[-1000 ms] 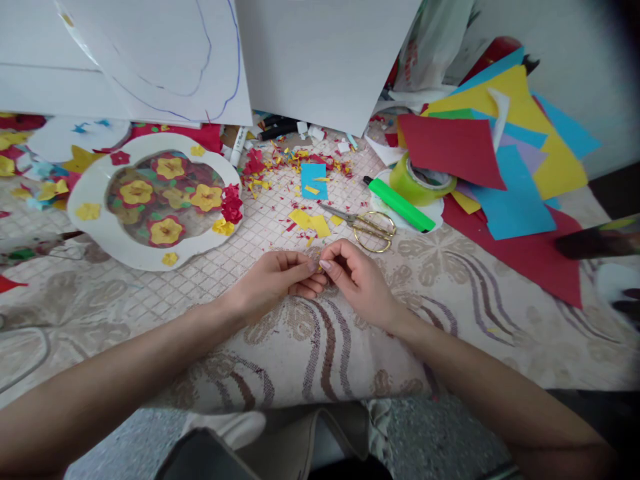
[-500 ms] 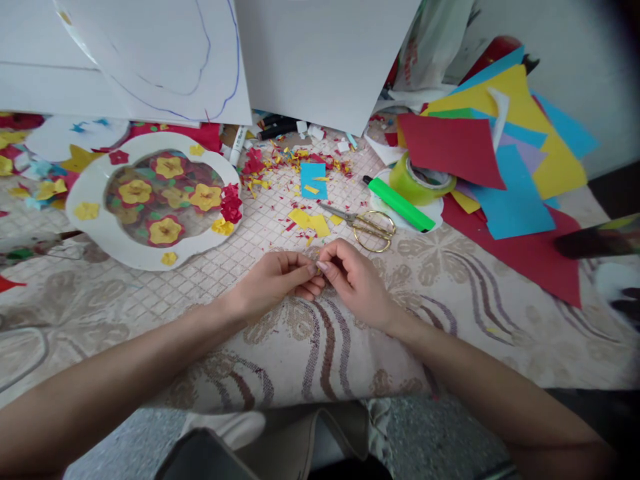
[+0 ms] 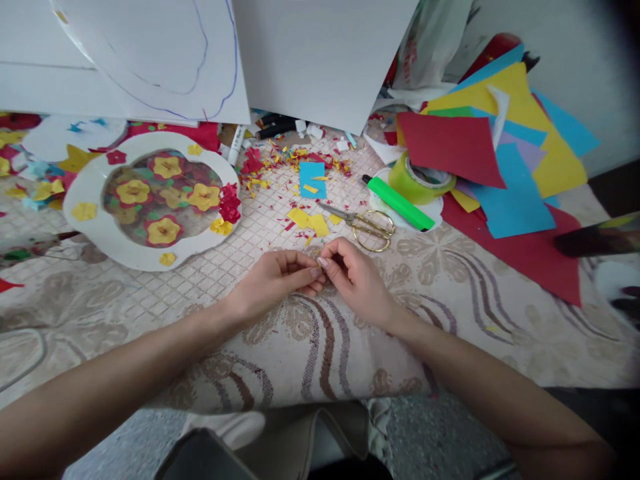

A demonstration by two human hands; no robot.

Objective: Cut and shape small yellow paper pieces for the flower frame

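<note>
My left hand [image 3: 287, 275] and my right hand [image 3: 354, 280] meet low over the tablecloth, fingertips touching. Both are closed in a pinch around a small yellow paper piece, almost wholly hidden by the fingers. Just beyond them lie gold-handled scissors [image 3: 367, 225], apart from both hands, blades pointing left. Yellow paper scraps [image 3: 309, 221] rest beside the blades. Behind these is a blue paper rectangle [image 3: 312, 179] with thin yellow strips on it. To the left sits a white scalloped frame [image 3: 85, 240] decorated with yellow and red paper flowers [image 3: 164, 231].
A green cutter or marker [image 3: 401, 204] lies by a roll of yellow-green tape [image 3: 415, 181]. Coloured paper sheets [image 3: 453, 148] are heaped at the right. Red and yellow clippings [image 3: 285, 160] litter the back, below white boards [image 3: 320, 60]. A dark cylinder [image 3: 597, 237] juts in from the right.
My fingers shift very slightly around the tiny piece, both hands still pinched together. The view drifts a little; the objects on the table stay in place.
</note>
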